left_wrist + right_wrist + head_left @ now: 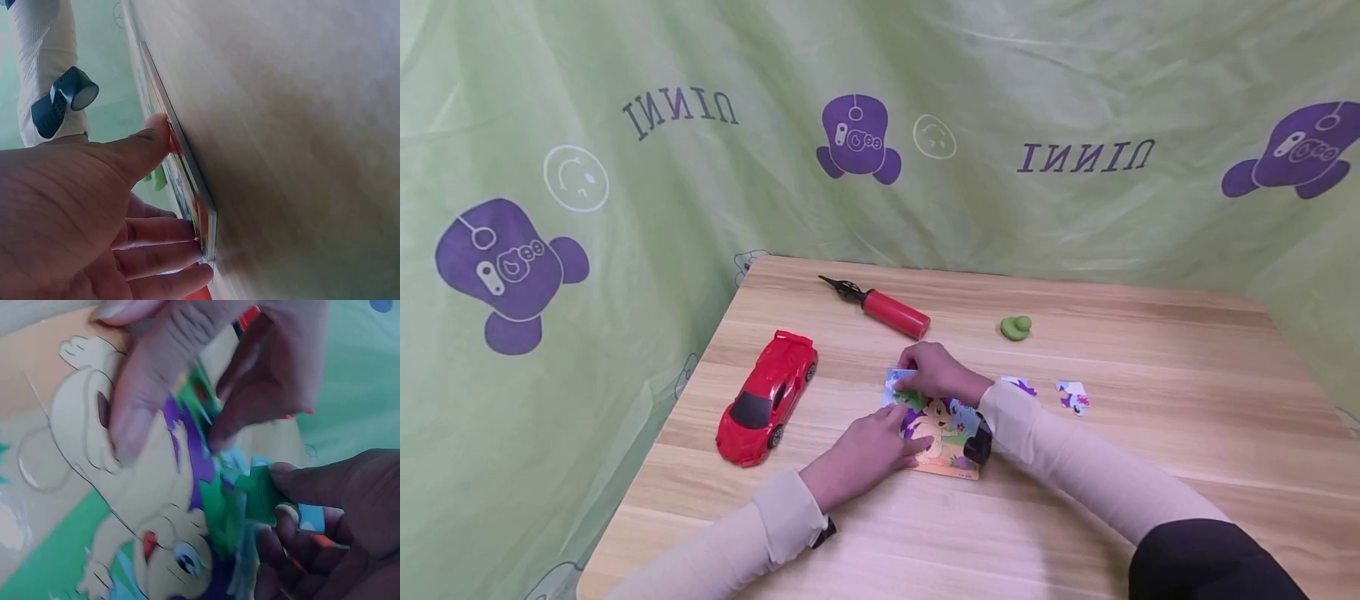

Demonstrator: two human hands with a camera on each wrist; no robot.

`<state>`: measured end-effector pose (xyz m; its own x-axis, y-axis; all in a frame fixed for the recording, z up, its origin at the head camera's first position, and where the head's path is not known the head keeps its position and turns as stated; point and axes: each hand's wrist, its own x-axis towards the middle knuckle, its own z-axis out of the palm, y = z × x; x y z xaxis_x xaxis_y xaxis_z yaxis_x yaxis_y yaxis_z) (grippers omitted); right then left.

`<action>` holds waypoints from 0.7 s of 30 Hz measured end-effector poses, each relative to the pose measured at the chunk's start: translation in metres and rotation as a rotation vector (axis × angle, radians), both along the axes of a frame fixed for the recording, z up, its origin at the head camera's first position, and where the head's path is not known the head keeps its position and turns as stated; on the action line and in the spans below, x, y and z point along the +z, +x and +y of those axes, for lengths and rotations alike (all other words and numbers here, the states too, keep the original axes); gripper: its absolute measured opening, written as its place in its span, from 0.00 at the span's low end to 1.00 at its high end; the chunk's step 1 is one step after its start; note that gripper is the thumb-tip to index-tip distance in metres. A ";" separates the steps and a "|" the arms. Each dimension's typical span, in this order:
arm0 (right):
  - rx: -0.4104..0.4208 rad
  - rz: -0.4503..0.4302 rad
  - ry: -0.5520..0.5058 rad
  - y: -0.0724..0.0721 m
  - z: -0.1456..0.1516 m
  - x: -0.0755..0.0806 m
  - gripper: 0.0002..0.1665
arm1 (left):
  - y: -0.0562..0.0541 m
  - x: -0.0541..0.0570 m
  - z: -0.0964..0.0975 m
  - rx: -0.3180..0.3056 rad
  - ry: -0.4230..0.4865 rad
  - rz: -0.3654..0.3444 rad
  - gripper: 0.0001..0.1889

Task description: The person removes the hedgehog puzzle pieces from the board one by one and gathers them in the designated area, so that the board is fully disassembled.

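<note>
A jigsaw puzzle [953,463] with a cartoon picture lies on the wooden table between both hands. My left hand [867,450] rests on its left side, and in the left wrist view the thumb presses at the board's edge while the relaxed fingers lie along the corner. Over the puzzle's far left corner, my right hand [936,372] pinches a green and light-blue puzzle piece [261,492] between thumb and fingers. The piece stands tilted above the green part of the picture in the right wrist view. Two loose puzzle pieces [1072,397] lie right of the puzzle, one partly behind the right sleeve.
A red toy car [767,400] stands at the left. Behind the puzzle lies a red hand pump [895,314] with a black nozzle. A small green object [1016,327] sits toward the back right. A green printed curtain [775,200] hangs around the table.
</note>
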<state>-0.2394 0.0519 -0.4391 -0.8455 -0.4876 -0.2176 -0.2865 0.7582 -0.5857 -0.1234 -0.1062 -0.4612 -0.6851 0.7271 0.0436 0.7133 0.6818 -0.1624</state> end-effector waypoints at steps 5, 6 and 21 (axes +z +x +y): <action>-0.006 0.043 -0.051 0.000 0.023 0.018 0.09 | 0.001 -0.001 -0.001 -0.004 0.014 -0.003 0.19; -0.002 0.052 -0.061 0.000 0.031 0.021 0.09 | 0.001 -0.001 -0.002 -0.001 0.018 -0.016 0.19; -0.057 -0.059 -0.047 0.006 0.128 0.018 0.05 | 0.008 0.001 -0.005 0.065 0.073 -0.163 0.19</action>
